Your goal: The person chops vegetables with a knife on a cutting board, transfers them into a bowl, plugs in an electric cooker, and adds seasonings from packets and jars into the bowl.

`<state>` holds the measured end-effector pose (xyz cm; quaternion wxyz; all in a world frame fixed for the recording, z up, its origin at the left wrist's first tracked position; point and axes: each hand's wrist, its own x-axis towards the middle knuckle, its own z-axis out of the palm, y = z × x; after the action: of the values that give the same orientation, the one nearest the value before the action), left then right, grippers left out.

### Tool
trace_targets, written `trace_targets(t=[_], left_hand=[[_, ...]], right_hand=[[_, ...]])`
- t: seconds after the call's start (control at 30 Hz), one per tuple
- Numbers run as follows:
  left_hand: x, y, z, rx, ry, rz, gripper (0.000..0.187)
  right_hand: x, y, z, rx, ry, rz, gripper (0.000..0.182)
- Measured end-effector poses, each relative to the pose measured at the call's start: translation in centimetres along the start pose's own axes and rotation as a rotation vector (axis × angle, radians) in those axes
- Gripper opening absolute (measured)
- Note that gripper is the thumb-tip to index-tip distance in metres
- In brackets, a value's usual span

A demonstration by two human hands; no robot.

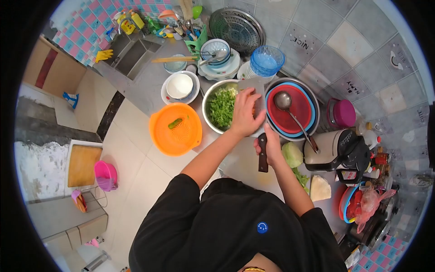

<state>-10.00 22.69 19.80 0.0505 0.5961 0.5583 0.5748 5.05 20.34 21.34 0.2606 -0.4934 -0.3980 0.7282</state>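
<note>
My right hand [272, 146] grips the dark handle of a cleaver [263, 156], whose wide blade is tilted over the right side of a metal bowl [205, 117]. My left hand [244, 113] lies against the blade with its fingers spread. Chopped green leaves [221, 109] fill much of the bowl, with pale chopped bits near its top edge. A little orange shows beside my left fingers, too covered to name. To the bowl's left, an orange colander [156, 129] holds a green pepper [174, 123].
A ladle [284, 100] rests in a red basin [272, 113] at right. Behind are stacked bowls [267, 59], plates and steamer trays [238, 27]. A cabbage [292, 155], an electric kettle [324, 149] and jars stand along the wall. The sink [136, 56] is far left.
</note>
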Motion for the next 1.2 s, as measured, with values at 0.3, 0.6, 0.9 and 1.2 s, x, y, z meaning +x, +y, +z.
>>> trace_targets(t=[0.3,0.6,0.9,1.2], left_hand=[[-1.2,-12.3,-0.7,0.368,-0.099,-0.148,0.009],[-1.3,-3.8,1.4,0.165,0.087,0.092,0.018],[0.0,-10.1,-3.1,0.168,-0.06,-0.307,0.03],[-3.7,-10.6,-3.4,0.354,-0.086,-0.362,0.018]], right_hand=[[1.7,-0.8,0.4,-0.093,0.126,0.056,0.052],[3.0,-0.6,1.0,-0.13,0.157,-0.141,0.044],[-0.4,-1.5,-1.4,-0.297,0.187,-0.328,0.04],[-2.6,6.3,-5.3,-0.559,0.284,-0.341,0.042]])
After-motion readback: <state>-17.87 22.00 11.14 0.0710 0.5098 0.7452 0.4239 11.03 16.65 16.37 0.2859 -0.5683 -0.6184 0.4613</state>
